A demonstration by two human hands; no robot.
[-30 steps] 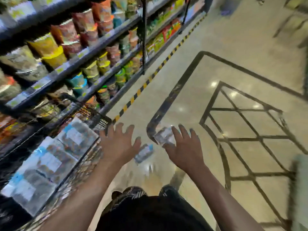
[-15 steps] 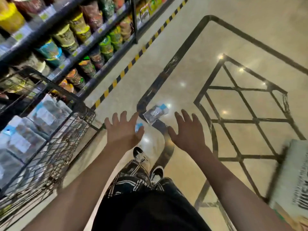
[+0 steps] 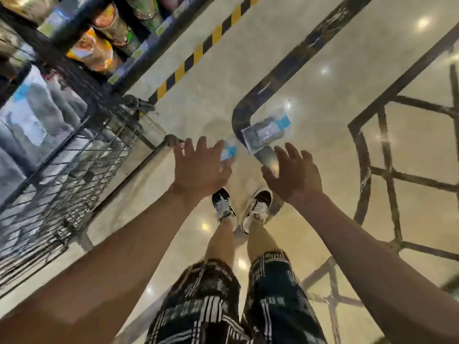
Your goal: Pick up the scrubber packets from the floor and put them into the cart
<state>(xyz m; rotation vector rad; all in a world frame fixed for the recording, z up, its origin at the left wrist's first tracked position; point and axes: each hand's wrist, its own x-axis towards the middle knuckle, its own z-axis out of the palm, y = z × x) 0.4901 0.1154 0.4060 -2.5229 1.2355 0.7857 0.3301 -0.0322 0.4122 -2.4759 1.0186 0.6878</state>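
Polished marble floor [image 3: 285,58] is glaring back at me under both outstretched arms, so I am judging everything through reflections. I am spreading my left hand [image 3: 198,167] wide, fingers straight and gripping nothing, over a blue-cornered scrubber packet [image 3: 228,151] that it is half hiding. I am keeping my right hand [image 3: 293,172] just as splayed and bare, just short of the second packet [image 3: 267,132] lying flat across a dark inlay band. Both are looking like thin, light plastic sleeves around soft pads, slick and crinkly, flush to the floor; I am guessing an edge or corner pinch will lift them best. Further left, the wire cart [image 3: 74,165] is already carrying similar packets beside the shelves [image 3: 139,40]
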